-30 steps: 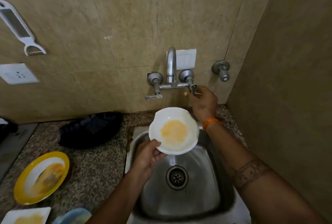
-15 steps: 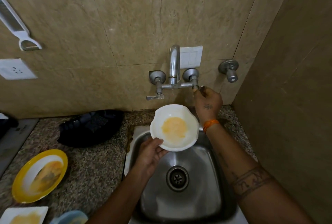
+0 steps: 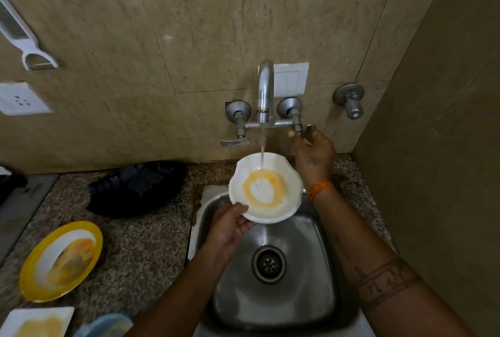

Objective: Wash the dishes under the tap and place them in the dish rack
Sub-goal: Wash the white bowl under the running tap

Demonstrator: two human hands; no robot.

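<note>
A white bowl point(image 3: 281, 202) with a yellow stain is held over the steel sink point(image 3: 319, 277); my left hand point(image 3: 230, 225) grips its near rim. A thin stream of water falls from the tap point(image 3: 265, 90) into the bowl and has washed a white patch into the stain. My right hand point(image 3: 313, 155) is curled around the tap's right handle point(image 3: 308, 131). The black dish rack point(image 3: 138, 188) lies on the counter left of the sink.
A yellow-rimmed dirty plate point(image 3: 61, 261), a white square plate point(image 3: 38, 321) and a blue dish point(image 3: 104, 326) lie on the speckled counter at the left. A second valve point(image 3: 350, 101) sticks out of the wall on the right. A side wall stands close on the right.
Water now runs from the tap into the bowl, clearing the middle of the yellow stain. My right hand has stayed on the right handle, turning it; the bowl has barely moved.
</note>
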